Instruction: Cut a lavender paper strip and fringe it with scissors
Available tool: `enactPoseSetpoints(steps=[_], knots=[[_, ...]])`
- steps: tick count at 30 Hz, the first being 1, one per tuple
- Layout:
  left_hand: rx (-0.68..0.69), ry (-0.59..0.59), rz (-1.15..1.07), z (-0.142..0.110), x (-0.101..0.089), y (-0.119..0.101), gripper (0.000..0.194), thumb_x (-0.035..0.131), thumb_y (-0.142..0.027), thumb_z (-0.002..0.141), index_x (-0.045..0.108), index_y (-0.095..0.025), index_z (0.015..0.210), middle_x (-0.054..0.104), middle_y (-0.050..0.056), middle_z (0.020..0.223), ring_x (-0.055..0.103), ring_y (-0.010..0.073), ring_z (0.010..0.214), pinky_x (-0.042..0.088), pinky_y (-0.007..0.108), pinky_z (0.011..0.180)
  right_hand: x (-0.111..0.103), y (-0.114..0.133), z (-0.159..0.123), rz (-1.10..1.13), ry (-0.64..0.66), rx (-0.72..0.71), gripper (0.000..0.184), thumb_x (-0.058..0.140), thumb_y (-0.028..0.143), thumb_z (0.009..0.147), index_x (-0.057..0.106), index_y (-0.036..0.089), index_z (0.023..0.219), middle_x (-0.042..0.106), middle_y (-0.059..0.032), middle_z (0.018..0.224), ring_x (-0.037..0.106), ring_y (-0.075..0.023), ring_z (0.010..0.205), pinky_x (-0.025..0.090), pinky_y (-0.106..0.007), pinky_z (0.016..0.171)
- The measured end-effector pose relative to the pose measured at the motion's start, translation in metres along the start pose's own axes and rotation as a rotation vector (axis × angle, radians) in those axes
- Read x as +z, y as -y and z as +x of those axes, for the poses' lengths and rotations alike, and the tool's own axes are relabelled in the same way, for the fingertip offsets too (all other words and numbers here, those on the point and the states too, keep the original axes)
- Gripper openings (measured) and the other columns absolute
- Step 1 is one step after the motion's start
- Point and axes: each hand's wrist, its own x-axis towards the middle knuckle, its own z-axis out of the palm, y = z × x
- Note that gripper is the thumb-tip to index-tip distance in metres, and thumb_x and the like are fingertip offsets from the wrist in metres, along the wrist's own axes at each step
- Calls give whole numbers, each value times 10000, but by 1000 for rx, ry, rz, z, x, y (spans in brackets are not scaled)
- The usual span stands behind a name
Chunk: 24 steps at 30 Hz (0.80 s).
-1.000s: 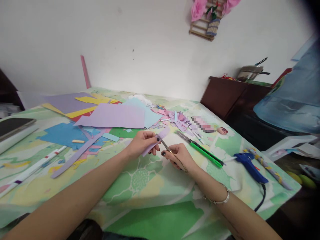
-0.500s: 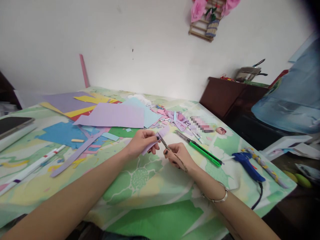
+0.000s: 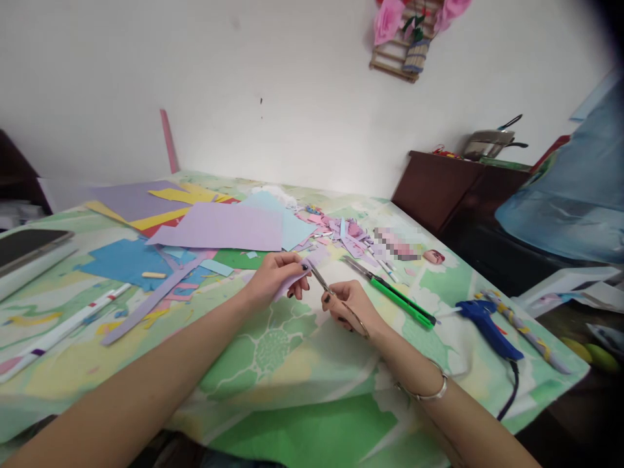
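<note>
My left hand (image 3: 277, 278) pinches a small piece of light purple paper (image 3: 291, 281) between thumb and fingers, above the middle of the table. A pair of scissors (image 3: 320, 279) is in my right hand (image 3: 351, 304), its fingers closed around the handles. The blade tips point up and left and meet the paper's edge by my left thumb; whether the blades are parted is too small to tell. Behind my left hand lies a large light purple sheet (image 3: 229, 226). Just right of my right hand rests a green utility knife (image 3: 400, 299).
A blue glue gun (image 3: 490, 328) with its cord and a wrapped stick (image 3: 526, 331) lie at the right. Paper scraps (image 3: 348, 234) are heaped at the back. Blue paper (image 3: 119, 260), a long purple strip (image 3: 151, 302), a white stick (image 3: 68, 331) and a phone (image 3: 32, 247) are at the left.
The view has shifted slightly. My hands stay almost in place, and the scissors' blades look closer together at the purple paper, which is tilted a little differently.
</note>
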Motion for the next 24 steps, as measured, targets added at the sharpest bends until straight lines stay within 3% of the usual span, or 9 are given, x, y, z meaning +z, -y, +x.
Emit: enactPoseSetpoints(steps=[24], knots=[[1,-17,101,-3,4,-4,181,605,-263,781,598,-109,686,646,19,567,566,80,400,347,153,360,1,3,-2,-66,-5,-59,346,656,442,704,472,171,592,337,91,353,263,-51,292,162,-190,304]])
